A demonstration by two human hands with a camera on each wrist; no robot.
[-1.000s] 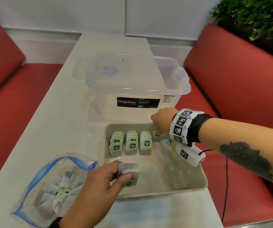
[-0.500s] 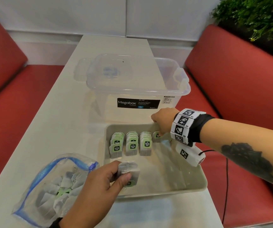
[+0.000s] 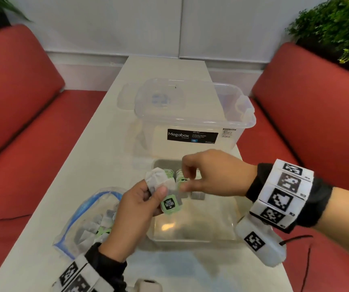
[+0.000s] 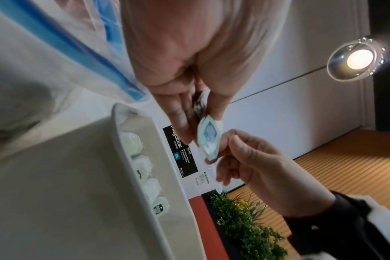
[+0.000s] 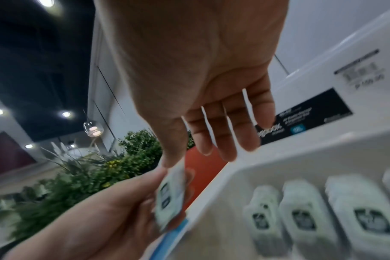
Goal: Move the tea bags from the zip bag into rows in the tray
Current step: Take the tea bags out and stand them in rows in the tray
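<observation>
Two hands meet above the near left part of the tray [image 3: 192,237]. The left hand [image 3: 135,209] grips a small clutch of tea bags [image 3: 163,186] between thumb and curled fingers: pale gauzy sachets, with a mint-green paper tag [image 3: 170,204] hanging out front that carries a black square with white lettering (too blurred to read, though it looks like two short words). The right hand [image 3: 213,173] has its thumb and forefinger closing on the edge of that clutch; whether it truly pinches a bag I cannot tell, since motion blur smears the fingertips, and its other fingers hang loosely spread in the right wrist view.

Inside the tray, along its far wall, stand packed rows of tea bags [image 5: 336,216], green tags facing forward. The zip bag [image 3: 89,220], clear with a blue seal strip, lies open on the table [image 3: 97,148] just left of the tray with more sachets inside.

Behind the tray sits a clear storage box [image 3: 192,119] with a black label reading "Megabox" over "STORAGE", plus a blue square marked "12L" and a white price sticker.
</observation>
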